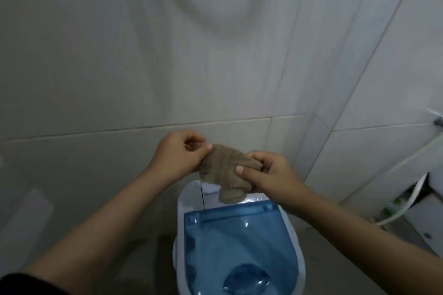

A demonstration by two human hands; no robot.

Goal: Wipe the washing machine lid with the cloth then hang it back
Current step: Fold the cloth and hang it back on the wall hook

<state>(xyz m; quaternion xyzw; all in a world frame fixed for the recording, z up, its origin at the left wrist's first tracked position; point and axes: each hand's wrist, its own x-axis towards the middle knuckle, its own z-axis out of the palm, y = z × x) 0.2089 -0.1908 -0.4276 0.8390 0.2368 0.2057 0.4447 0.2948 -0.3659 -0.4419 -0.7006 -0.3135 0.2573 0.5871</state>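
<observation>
I'm holding the cloth (229,170), tan, ribbed and bunched, above the blue see-through lid (239,242), left hand (179,155) and right hand (268,175) fingers both pinching it tight.

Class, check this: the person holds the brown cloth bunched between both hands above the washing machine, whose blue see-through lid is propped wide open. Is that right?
One detail is wrong: the head view shows the blue see-through lid lying shut on the washing machine, not propped open. The rest holds: the left hand and right hand hold the brown cloth bunched above it.
</observation>
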